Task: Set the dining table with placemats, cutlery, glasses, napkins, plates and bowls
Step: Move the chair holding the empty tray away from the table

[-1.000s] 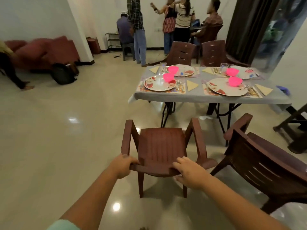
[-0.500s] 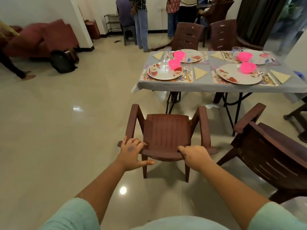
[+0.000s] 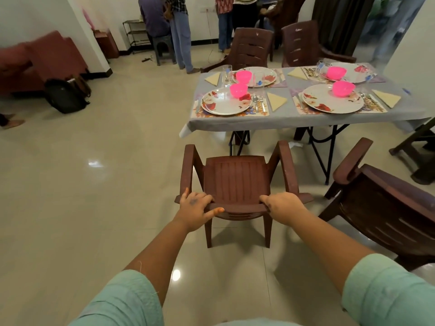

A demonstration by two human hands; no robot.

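Observation:
A brown plastic armchair (image 3: 237,177) stands in front of me, facing the table. My left hand (image 3: 195,205) and my right hand (image 3: 281,204) both grip the top edge of its backrest, fingers curled over it. Beyond it the dining table (image 3: 287,118) with a grey cloth carries floral placemats (image 3: 263,109), white flowered plates (image 3: 222,104), pink bowls (image 3: 238,90), folded yellow napkins (image 3: 276,101), glasses (image 3: 227,75) and cutlery (image 3: 257,101). Several places are laid.
A second brown chair (image 3: 386,205) stands tilted at my right. Two more chairs (image 3: 253,49) stand behind the table. Several people (image 3: 180,31) are at the back wall. A black bag (image 3: 64,95) and a red sofa (image 3: 42,60) are at the left.
The chair and I have moved closer to the table. My left hand, which had shifted its hold on the backrest, now grips it with the thumb along the rail.

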